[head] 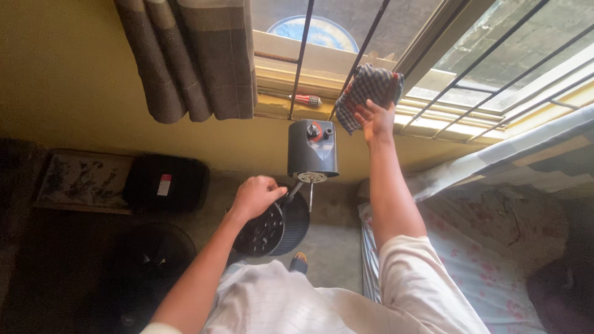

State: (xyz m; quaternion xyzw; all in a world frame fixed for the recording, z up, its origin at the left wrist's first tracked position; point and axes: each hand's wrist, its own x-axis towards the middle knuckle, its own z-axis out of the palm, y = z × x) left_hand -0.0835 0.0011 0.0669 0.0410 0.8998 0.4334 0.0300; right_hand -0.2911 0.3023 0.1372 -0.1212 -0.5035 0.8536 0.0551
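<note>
Nearest you: your white shirt (322, 303) fills the bottom of the view, both forearms reaching out from it.
Left hand: your left hand (257, 196) is curled tight around the top edge of the dark fan guard (275, 229); keep that grip firm so the fan does not swing.
Fan: the grey motor housing (312, 148) stands just below the window sill (322, 62), knobs on top, bare shaft beneath it, guard hanging beside the shaft.
Right hand: your right hand (376, 119) is raised to the window bars (300, 55), fingers pinching a checked cloth (368, 93) against them.
Advice: bunch the cloth so no loose corner snags on a bar, and bring it down clear of the shaft.
Around: a screwdriver (303, 99) lies on the sill, a curtain (192, 55) hangs left, the bed (495, 247) is on your right, and a second round guard (151, 253) rests on the floor.
</note>
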